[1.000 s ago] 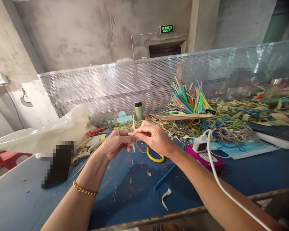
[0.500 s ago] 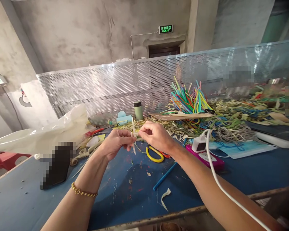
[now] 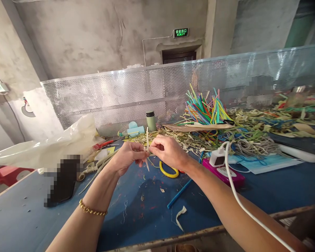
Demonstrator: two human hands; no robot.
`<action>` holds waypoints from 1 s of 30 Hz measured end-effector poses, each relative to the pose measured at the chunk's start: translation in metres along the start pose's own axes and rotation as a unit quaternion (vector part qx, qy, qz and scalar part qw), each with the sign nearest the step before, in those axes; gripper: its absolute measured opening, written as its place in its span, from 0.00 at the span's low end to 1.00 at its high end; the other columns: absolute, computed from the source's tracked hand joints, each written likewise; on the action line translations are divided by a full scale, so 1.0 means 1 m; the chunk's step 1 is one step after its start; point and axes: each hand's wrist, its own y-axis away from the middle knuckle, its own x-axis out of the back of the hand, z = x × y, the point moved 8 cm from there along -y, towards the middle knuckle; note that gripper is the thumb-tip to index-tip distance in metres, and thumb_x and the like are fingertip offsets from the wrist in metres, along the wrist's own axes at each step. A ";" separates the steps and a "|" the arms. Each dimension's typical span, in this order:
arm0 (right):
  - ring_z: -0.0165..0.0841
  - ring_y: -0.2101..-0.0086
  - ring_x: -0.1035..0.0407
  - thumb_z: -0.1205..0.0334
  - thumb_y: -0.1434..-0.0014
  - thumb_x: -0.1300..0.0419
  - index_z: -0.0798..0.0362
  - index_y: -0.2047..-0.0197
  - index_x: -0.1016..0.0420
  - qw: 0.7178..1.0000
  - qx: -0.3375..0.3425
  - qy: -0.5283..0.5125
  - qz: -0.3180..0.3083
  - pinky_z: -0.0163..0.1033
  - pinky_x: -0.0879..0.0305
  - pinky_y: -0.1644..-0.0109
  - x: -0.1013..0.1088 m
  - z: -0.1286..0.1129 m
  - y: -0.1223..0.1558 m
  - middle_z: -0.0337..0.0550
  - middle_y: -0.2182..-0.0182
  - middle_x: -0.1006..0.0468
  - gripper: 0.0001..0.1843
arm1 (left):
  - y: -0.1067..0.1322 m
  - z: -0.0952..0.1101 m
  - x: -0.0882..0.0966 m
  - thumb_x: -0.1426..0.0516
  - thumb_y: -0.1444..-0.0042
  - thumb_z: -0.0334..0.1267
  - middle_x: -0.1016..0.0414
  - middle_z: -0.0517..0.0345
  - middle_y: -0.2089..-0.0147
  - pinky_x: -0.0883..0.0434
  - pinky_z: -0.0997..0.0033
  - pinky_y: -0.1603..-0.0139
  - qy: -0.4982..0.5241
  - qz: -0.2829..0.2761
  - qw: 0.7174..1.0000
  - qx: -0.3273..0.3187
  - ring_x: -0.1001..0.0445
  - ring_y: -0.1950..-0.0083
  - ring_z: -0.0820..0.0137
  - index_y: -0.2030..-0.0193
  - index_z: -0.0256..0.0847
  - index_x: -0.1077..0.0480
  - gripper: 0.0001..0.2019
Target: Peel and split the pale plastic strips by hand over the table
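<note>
Above the blue table, a thin pale strip (image 3: 147,134) stands nearly upright between my hands, its pointed lower end hanging below the fingers. My left hand (image 3: 130,156) pinches it about midway with thumb and forefinger. From the other side, my right hand (image 3: 168,150) is closed in a pinch right against the strip; fingertips of both hands almost meet, so what exactly the right one grips is hidden. Behind the right hand shows the yellow handle of scissors (image 3: 169,174). A blue stick (image 3: 180,193) lies below the right wrist.
A purple power strip (image 3: 232,175) with a white charger and cable sits right of my forearm. Colourful pipe cleaners (image 3: 207,108) and dried husks (image 3: 249,120) pile at the back, beside a green bottle (image 3: 151,121). A dark phone (image 3: 64,180) and plastic sheet (image 3: 49,143) are left.
The strip has shifted slightly right and stands a little straighter. My right hand has moved slightly left and down, closer to my left fingers.
</note>
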 end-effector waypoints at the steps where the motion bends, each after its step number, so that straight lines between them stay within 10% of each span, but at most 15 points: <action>1: 0.26 0.73 0.40 0.66 0.43 0.38 0.56 0.74 0.25 1.000 0.008 0.000 0.005 0.35 0.45 0.68 0.001 0.000 0.000 0.38 0.74 0.33 0.09 | 0.000 -0.001 0.000 0.34 0.57 0.35 0.29 0.59 0.81 0.38 0.74 0.77 -0.001 0.000 1.000 0.002 0.34 0.82 0.77 0.80 0.35 0.30 0.10; 12: 0.27 0.75 0.29 0.71 0.43 0.42 0.55 0.66 0.32 0.980 -0.076 -0.180 -0.031 0.34 0.34 0.70 -0.013 0.006 0.002 0.38 0.73 0.26 0.03 | -0.002 -0.009 0.002 0.35 0.59 0.34 0.27 0.58 0.81 0.37 0.74 0.79 -0.009 -0.009 0.999 0.037 0.33 0.83 0.76 0.77 0.33 0.27 0.06; 20: 0.29 0.68 0.34 0.76 0.41 0.47 0.54 0.68 0.30 0.996 0.085 -0.026 -0.022 0.35 0.39 0.62 -0.019 -0.020 0.008 0.40 0.70 0.28 0.10 | 0.001 -0.009 0.000 0.38 0.58 0.33 0.28 0.58 0.81 0.37 0.75 0.80 -0.063 -0.029 0.996 0.048 0.33 0.84 0.76 0.77 0.33 0.26 0.04; 30: 0.32 0.65 0.32 0.70 0.36 0.48 0.55 0.62 0.23 0.991 0.067 0.105 -0.056 0.36 0.40 0.60 -0.028 -0.027 0.005 0.45 0.66 0.27 0.12 | 0.000 -0.008 0.006 0.43 0.61 0.28 0.29 0.60 0.83 0.41 0.77 0.82 -0.120 0.012 0.992 0.037 0.33 0.84 0.76 0.80 0.35 0.29 0.02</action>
